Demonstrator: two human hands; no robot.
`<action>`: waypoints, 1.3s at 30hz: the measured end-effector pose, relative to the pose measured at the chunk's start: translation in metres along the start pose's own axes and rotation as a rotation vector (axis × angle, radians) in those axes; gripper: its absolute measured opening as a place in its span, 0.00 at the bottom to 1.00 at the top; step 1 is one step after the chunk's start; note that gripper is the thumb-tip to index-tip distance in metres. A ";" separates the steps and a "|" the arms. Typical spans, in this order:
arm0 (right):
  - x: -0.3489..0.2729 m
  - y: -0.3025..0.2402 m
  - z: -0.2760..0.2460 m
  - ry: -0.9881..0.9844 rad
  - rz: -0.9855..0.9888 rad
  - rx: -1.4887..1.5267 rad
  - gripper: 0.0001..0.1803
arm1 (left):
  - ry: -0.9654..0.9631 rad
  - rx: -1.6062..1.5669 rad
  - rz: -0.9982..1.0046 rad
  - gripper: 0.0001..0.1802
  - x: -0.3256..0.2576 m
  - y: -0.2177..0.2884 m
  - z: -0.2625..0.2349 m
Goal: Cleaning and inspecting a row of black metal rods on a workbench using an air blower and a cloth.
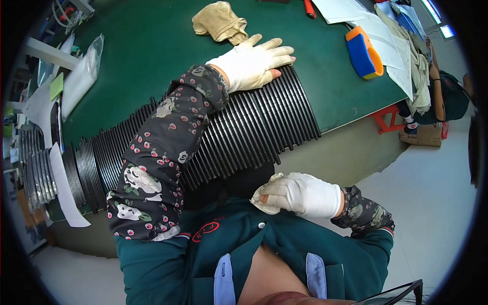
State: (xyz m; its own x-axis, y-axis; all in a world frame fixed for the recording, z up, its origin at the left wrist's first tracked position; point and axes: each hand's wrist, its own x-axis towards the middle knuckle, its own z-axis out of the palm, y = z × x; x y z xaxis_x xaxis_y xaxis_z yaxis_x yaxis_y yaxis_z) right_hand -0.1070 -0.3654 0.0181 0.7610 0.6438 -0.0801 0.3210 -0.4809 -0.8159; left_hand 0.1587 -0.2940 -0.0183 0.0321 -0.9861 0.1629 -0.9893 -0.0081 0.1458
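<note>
A long row of slim black rods lies side by side along the near edge of the green table. My left hand, in a white glove with bare fingertips, rests flat over the far ends of the rods at the right part of the row, fingers spread. My right hand, gloved the same way, is in front of my chest, nearer than the table edge. Its fingers are closed on a small pale cloth. A crumpled beige cloth lies just beyond my left hand.
A blue and orange tape dispenser and paper sheets lie at the right of the green table. Clear plastic bags lie at left. Another person is at the far right, near a cardboard box.
</note>
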 end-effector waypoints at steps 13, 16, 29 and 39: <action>0.016 0.036 -0.001 0.255 -0.076 -0.255 0.22 | -0.050 0.043 0.061 0.32 -0.020 0.040 -0.011; 0.016 0.038 -0.002 0.264 -0.088 -0.200 0.22 | -0.031 0.105 0.069 0.31 -0.019 0.040 -0.010; -0.002 0.040 -0.028 0.210 0.001 -0.170 0.19 | 0.008 0.109 0.070 0.31 0.014 0.043 0.002; -0.023 0.012 -0.071 0.716 -0.123 -0.284 0.20 | -0.008 0.064 0.066 0.29 0.014 0.042 -0.001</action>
State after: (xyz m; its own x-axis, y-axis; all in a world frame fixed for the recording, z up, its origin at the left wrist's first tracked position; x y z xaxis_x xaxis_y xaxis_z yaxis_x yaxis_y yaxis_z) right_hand -0.0807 -0.4283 0.0514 0.8580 0.2075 0.4699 0.4854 -0.6270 -0.6093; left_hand 0.1174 -0.3083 -0.0087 -0.0346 -0.9861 0.1626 -0.9963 0.0469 0.0727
